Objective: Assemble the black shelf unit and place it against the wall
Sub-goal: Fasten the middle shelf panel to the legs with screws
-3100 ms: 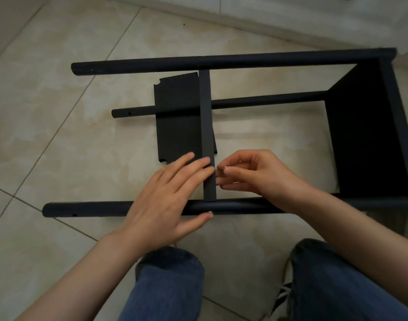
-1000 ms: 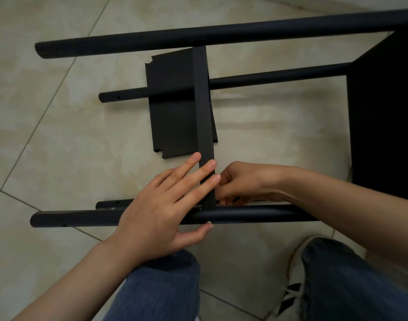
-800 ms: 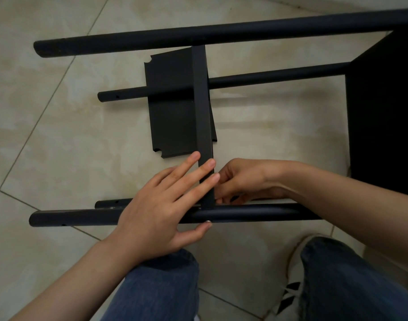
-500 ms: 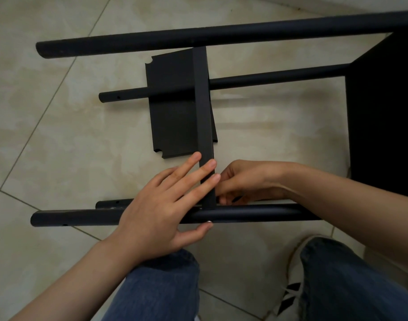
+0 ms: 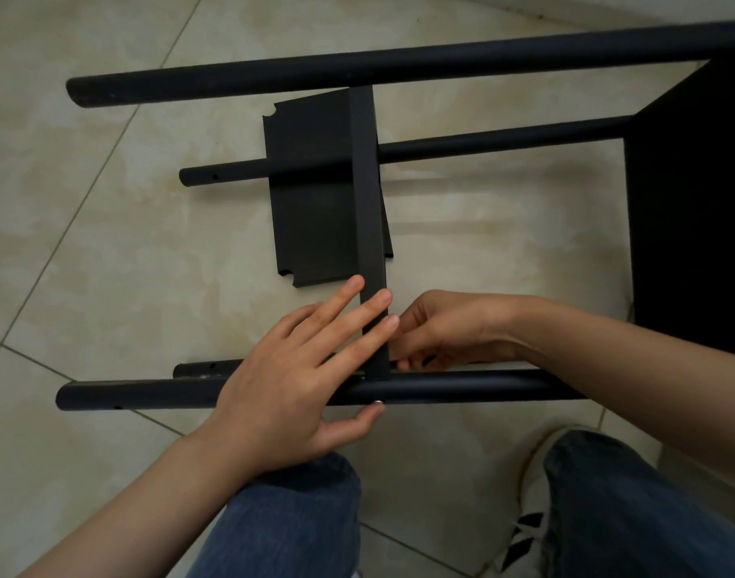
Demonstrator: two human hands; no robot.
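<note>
The black shelf unit lies on its side on the tiled floor. Its near pole (image 5: pixel 461 390) and far pole (image 5: pixel 399 64) run left to right. A loose shelf panel (image 5: pixel 367 202) stands on edge between them. My left hand (image 5: pixel 299 381) rests with straight fingers across the panel's near end, and its thumb touches a small silver screw head (image 5: pixel 377 402) on the near pole. My right hand (image 5: pixel 449 327) curls its fingers at the joint behind the panel and pinches a small fastener that is mostly hidden. A fitted shelf (image 5: pixel 691 202) closes the frame's right end.
Two thinner-looking poles lie lower, one in the middle (image 5: pixel 482 141) and one just behind the near pole (image 5: pixel 199 369). My knees in blue jeans (image 5: pixel 299 519) and a white shoe (image 5: pixel 528 515) sit close to the near pole. Beige floor tiles (image 5: pixel 107 244) spread to the left.
Since three seconds ago my right hand has dropped behind the panel to the near pole, and my left thumb has gone under that pole. Over the last second nothing visibly moves.
</note>
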